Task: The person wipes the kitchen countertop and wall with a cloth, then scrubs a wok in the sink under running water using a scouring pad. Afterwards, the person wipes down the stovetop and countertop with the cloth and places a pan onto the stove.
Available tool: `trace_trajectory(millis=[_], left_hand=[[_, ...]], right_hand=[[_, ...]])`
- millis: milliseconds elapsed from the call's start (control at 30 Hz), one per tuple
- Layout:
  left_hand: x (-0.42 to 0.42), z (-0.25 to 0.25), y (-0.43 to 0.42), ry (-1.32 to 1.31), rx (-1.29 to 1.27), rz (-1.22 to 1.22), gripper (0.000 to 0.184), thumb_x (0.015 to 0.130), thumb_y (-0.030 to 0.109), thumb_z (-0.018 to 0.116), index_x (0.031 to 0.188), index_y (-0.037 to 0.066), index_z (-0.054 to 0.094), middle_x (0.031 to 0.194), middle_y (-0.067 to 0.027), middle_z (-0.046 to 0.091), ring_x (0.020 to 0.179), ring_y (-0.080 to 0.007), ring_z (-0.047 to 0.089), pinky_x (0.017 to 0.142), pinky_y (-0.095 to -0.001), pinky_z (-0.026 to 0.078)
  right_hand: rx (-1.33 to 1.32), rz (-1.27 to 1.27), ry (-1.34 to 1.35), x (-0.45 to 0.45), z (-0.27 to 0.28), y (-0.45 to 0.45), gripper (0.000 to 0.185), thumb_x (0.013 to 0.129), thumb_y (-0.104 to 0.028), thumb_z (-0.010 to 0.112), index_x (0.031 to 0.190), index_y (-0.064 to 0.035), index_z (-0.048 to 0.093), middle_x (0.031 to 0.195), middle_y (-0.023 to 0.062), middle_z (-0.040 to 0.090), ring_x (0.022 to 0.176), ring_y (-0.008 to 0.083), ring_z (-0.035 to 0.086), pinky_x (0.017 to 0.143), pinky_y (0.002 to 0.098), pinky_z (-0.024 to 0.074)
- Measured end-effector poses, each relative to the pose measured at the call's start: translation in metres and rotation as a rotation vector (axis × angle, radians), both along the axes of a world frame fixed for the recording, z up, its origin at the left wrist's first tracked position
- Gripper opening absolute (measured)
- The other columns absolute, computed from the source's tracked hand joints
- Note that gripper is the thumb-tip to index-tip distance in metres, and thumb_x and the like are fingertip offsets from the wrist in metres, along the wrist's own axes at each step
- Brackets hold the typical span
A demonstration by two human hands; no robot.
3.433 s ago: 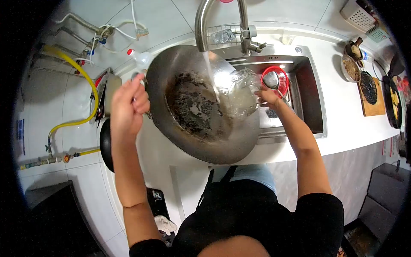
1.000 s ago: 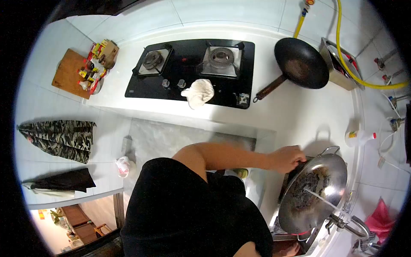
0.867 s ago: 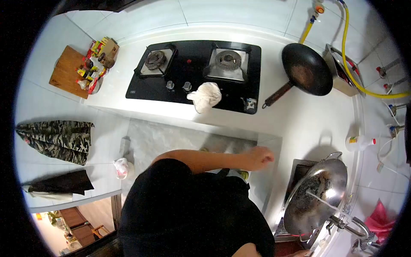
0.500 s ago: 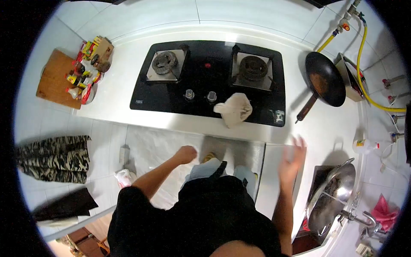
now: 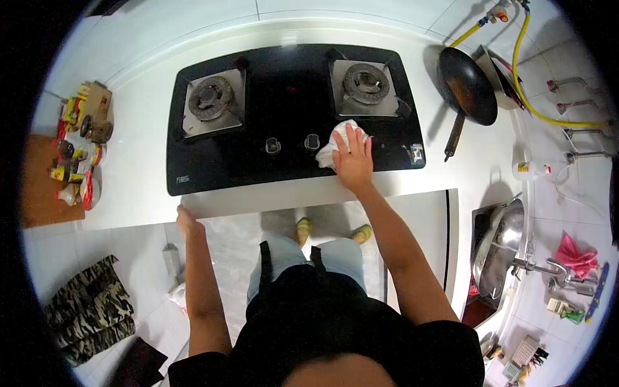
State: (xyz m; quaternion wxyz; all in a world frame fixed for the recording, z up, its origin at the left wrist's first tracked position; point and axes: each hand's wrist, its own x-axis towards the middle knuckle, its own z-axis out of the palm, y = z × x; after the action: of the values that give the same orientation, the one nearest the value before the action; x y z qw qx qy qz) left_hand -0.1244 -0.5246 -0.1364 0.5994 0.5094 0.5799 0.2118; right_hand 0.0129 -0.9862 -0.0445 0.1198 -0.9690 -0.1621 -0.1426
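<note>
My right hand [image 5: 353, 164] lies on a crumpled white cloth [image 5: 327, 155], its fingers stretched out over the fabric. The cloth is on the front part of a black glass gas hob [image 5: 284, 168], just right of the two control knobs [image 5: 312, 142]. At the front edge of the white countertop [image 5: 138, 161], near the hob's left corner, my left hand [image 5: 189, 220] is closed against the edge. Its fingers are partly hidden.
Right of the hob lies a black frying pan [image 5: 469, 87]. A metal wok [image 5: 503, 238] sits in the sink area at far right. Bottles and jars [image 5: 80, 155] stand by a wooden board [image 5: 42, 177] at left. A yellow hose [image 5: 521, 64] runs along the wall.
My right hand has come from the right-hand counter onto the cloth. My left hand has moved left and forward to the counter edge. The view has shifted.
</note>
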Motion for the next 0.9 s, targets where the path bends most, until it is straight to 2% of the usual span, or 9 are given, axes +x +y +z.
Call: trace_trajectory(millis=[67, 167, 200, 300, 400, 500, 600, 700, 900], left_hand=[[0.01, 0.007, -0.009, 0.101, 0.067, 0.062, 0.031, 0.086, 0.033, 0.049, 0.095, 0.006, 0.062, 0.092, -0.011, 0.061, 0.079, -0.0234, 0.06, 0.068, -0.0299, 0.046], [0.016, 0.005, -0.017, 1.124, 0.625, -0.441, 0.025, 0.089, 0.026, 0.047, 0.099, 0.006, 0.058, 0.092, -0.0129, 0.06, 0.084, -0.026, 0.061, 0.069, -0.0337, 0.048], [0.015, -0.017, -0.014, 1.267, 0.747, -0.494, 0.022, 0.091, 0.024, 0.044, 0.102, 0.008, 0.054, 0.09, -0.0141, 0.059, 0.084, -0.027, 0.06, 0.067, -0.0357, 0.048], [0.028, 0.028, -0.051, 1.497, 0.85, -0.489, 0.022, 0.09, 0.024, 0.044, 0.107, 0.011, 0.05, 0.092, -0.0154, 0.058, 0.082, -0.026, 0.059, 0.065, -0.0361, 0.047], [0.028, 0.008, -0.039, 1.538, 0.851, -0.432, 0.019, 0.089, 0.024, 0.046, 0.102, 0.012, 0.05, 0.095, -0.0145, 0.058, 0.084, -0.025, 0.058, 0.066, -0.0345, 0.045], [0.031, 0.029, -0.049, 1.507, 0.785, -0.491, 0.022, 0.087, 0.026, 0.047, 0.102, 0.01, 0.049, 0.096, -0.015, 0.057, 0.085, -0.026, 0.057, 0.068, -0.0347, 0.044], [0.027, 0.004, -0.034, 1.6, 0.849, -0.498, 0.025, 0.086, 0.027, 0.048, 0.103, 0.009, 0.048, 0.094, -0.0152, 0.058, 0.087, -0.0265, 0.057, 0.07, -0.0362, 0.044], [0.027, -0.004, -0.026, 1.603, 0.792, -0.518, 0.029, 0.085, 0.03, 0.05, 0.104, 0.008, 0.046, 0.095, -0.0164, 0.058, 0.089, -0.0268, 0.056, 0.073, -0.0373, 0.043], [0.029, 0.014, -0.032, 1.463, 0.676, -0.544, 0.03, 0.085, 0.033, 0.05, 0.102, 0.008, 0.049, 0.093, -0.0188, 0.057, 0.088, -0.0272, 0.055, 0.072, -0.038, 0.042]], right_hand=[[-0.057, -0.056, -0.07, 0.006, -0.002, -0.024, 0.044, 0.088, -0.024, 0.048, 0.131, -0.0155, 0.044, 0.141, 0.0149, 0.032, 0.128, 0.0365, 0.032, 0.103, 0.0557, 0.0221], [-0.121, -0.33, 0.024, 0.018, -0.017, -0.097, 0.048, 0.091, -0.03, 0.042, 0.138, -0.023, 0.034, 0.145, 0.0122, 0.026, 0.132, 0.0337, 0.026, 0.106, 0.0537, 0.0198], [-0.159, -0.42, 0.034, 0.019, -0.012, -0.108, 0.047, 0.092, -0.028, 0.041, 0.138, -0.0233, 0.033, 0.145, 0.0108, 0.026, 0.133, 0.0322, 0.025, 0.106, 0.0526, 0.02], [-0.099, -0.526, 0.024, 0.031, -0.021, -0.102, 0.048, 0.09, -0.027, 0.044, 0.136, -0.0155, 0.035, 0.143, 0.021, 0.025, 0.129, 0.0424, 0.026, 0.104, 0.0547, 0.0208], [-0.02, -0.269, -0.113, 0.027, -0.02, -0.058, 0.05, 0.088, -0.023, 0.048, 0.134, -0.0074, 0.035, 0.137, 0.029, 0.03, 0.124, 0.0495, 0.029, 0.102, 0.0584, 0.0213], [0.018, -0.13, -0.017, 0.012, -0.002, -0.018, 0.053, 0.085, -0.02, 0.052, 0.134, -0.0095, 0.036, 0.139, 0.0225, 0.03, 0.125, 0.0424, 0.031, 0.101, 0.0559, 0.0245], [-0.135, -0.049, 0.054, 0.013, 0.007, -0.06, 0.052, 0.084, -0.021, 0.052, 0.133, -0.0121, 0.038, 0.141, 0.0204, 0.029, 0.127, 0.0399, 0.031, 0.102, 0.0556, 0.0243], [-0.061, -0.431, 0.02, 0.007, -0.017, -0.142, 0.05, 0.088, -0.019, 0.047, 0.136, -0.0171, 0.036, 0.141, 0.0173, 0.03, 0.128, 0.0359, 0.031, 0.104, 0.0537, 0.0226], [-0.169, -0.775, -0.124, 0.014, -0.035, -0.189, 0.043, 0.086, -0.014, 0.048, 0.128, -0.0144, 0.045, 0.123, 0.0204, 0.048, 0.106, 0.0384, 0.049, 0.091, 0.0462, 0.0395]])
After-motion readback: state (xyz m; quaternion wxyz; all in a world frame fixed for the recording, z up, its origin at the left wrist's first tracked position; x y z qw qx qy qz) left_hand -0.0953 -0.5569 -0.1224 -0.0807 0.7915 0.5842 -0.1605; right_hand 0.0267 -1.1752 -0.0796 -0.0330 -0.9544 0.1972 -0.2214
